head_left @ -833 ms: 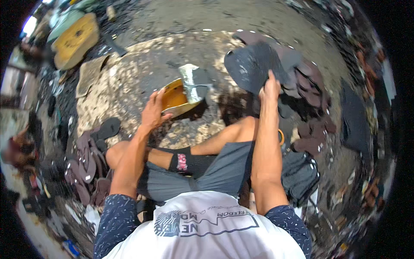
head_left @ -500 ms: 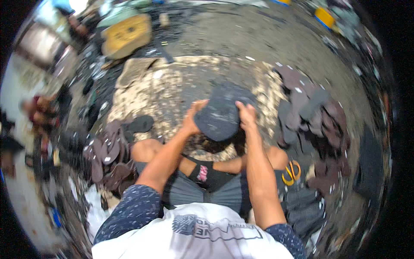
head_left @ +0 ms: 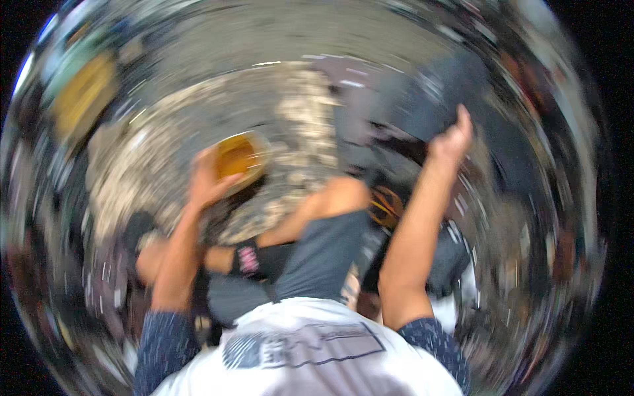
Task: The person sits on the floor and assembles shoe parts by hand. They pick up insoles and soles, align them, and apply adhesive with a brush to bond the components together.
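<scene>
My left hand [head_left: 210, 181] grips a round tub [head_left: 241, 162] with a pale rim and an amber-yellow inside, above the worn mat [head_left: 307, 119]. Out to the right, my right hand [head_left: 452, 140] is at the edge of a dark grey flat piece [head_left: 429, 96], one finger or thumb pointing up along it and the other fingers hidden. That piece is smeared by motion, so its thickness and outline cannot be made out. Beneath it lie brownish flat pieces [head_left: 353, 99].
Yellow-handled scissors [head_left: 385, 206] lie beside my bent knee [head_left: 347, 195]. At the far left stands a blurred yellow object [head_left: 86, 92]. More dark pieces [head_left: 512, 152] spread along the right side. Much of the surroundings is blurred.
The view has turned to the right. Half a second ago both hands held the dark grey piece over the mat; now it is at the right with my right hand, and my left hand holds the tub.
</scene>
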{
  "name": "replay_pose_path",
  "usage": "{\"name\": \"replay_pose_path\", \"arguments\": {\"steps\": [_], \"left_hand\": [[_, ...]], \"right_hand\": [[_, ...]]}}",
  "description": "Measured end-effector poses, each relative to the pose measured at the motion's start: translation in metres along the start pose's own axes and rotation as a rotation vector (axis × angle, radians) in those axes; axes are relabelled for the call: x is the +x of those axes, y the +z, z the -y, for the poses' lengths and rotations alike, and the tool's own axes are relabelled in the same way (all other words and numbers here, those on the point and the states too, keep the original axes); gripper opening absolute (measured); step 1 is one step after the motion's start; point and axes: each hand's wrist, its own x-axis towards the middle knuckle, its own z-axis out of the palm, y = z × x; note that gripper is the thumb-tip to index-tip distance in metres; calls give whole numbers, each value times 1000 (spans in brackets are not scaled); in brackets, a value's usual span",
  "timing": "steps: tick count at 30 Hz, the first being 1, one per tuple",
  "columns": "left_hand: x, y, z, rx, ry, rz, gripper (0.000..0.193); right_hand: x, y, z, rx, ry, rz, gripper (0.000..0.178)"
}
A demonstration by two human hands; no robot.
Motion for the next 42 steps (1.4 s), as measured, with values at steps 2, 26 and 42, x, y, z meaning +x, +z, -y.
{"name": "replay_pose_path", "arguments": {"steps": [2,26,42], "left_hand": [[-5,-5,12,-399,-76,125,69],[-264,-261,105,-1058,-888,-1287,67],[-219,-149,327,226,-1097,232,87]], "right_hand": [[12,-41,54,-347,-388,-264,43],[110,-269,23,-1353,-1088,161,46],[2,48,-153,-1356,-194,759,38]]}}
